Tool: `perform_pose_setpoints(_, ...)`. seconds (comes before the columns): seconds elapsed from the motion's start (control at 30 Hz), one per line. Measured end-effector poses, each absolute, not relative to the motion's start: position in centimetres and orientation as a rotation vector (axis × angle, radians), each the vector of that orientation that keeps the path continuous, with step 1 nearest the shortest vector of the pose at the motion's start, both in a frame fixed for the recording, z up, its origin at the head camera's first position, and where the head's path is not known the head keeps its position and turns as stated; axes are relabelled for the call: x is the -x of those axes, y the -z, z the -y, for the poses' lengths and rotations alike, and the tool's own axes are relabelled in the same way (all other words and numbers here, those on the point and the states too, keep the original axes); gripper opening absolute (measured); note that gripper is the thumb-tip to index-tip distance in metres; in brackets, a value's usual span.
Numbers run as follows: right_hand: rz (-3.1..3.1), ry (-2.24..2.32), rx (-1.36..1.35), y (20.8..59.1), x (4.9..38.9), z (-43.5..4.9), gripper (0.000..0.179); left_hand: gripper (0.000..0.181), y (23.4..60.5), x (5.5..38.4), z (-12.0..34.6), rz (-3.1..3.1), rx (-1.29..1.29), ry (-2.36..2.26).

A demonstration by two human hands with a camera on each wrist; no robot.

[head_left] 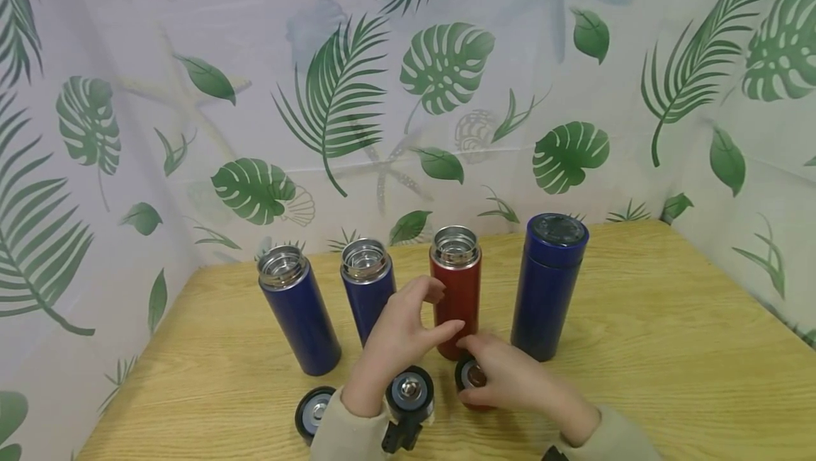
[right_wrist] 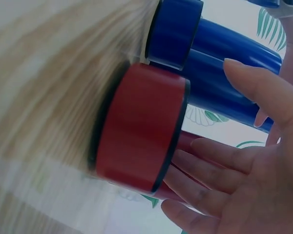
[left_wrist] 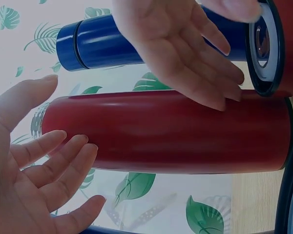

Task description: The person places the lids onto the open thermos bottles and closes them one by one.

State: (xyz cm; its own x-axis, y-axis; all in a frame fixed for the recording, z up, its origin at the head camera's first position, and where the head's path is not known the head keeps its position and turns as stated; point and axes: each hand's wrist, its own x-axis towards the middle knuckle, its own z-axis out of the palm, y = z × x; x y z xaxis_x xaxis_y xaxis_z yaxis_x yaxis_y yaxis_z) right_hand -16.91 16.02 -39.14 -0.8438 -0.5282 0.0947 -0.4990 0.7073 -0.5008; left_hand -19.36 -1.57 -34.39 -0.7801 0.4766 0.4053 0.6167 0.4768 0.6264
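Observation:
Beside an uncapped red vacuum flask (head_left: pixel 460 289), my left hand (head_left: pixel 403 321) is held with fingers spread and relaxed. In the left wrist view its fingertips overlap the upper part of the red flask (left_wrist: pixel 176 134). My right hand (head_left: pixel 506 374) is at a red flask lid (head_left: pixel 473 376), which stands on the table in front of the flask with its inside facing up. The right wrist view shows the loosely extended fingers (right_wrist: pixel 210 165) at the lid's (right_wrist: pixel 140 129) far side and the thumb apart from it. Nothing is gripped by either hand.
Two uncapped blue flasks, one at the left (head_left: pixel 302 319) and one in the middle (head_left: pixel 368 291), stand on the wooden table (head_left: pixel 650 319). A capped blue flask (head_left: pixel 550 291) is at the right. Two more upturned lids, left (head_left: pixel 312 411) and middle (head_left: pixel 410 394), lie near the left forearm.

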Motion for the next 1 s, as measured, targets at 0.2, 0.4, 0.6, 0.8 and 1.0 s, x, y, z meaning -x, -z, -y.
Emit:
perform_pose_setpoints(0.2,-2.849,0.744,0.839,39.43,16.85,-15.82,0.055,0.037,34.33,19.3,1.61,2.539,0.964,1.221)
perform_pose_setpoints(0.4,-2.859,0.693,0.821,39.65,16.77,-15.63,0.053,0.038,34.27,19.3,1.65,2.543,0.961,1.22)
perform_pose_setpoints(0.6,-2.881,0.655,0.843,39.85,16.8,-15.6,0.05,0.038,34.22,19.28,1.71,2.542,0.958,1.217)
perform_pose_setpoints(0.8,-2.898,0.613,0.898,40.0,16.84,-15.7,0.046,0.038,34.1,19.2,1.72,2.531,0.964,1.213)
perform_pose_setpoints(1.0,-2.866,0.613,0.895,40.02,16.84,-15.83,0.049,0.039,34.03,19.12,1.74,2.542,0.939,1.225)
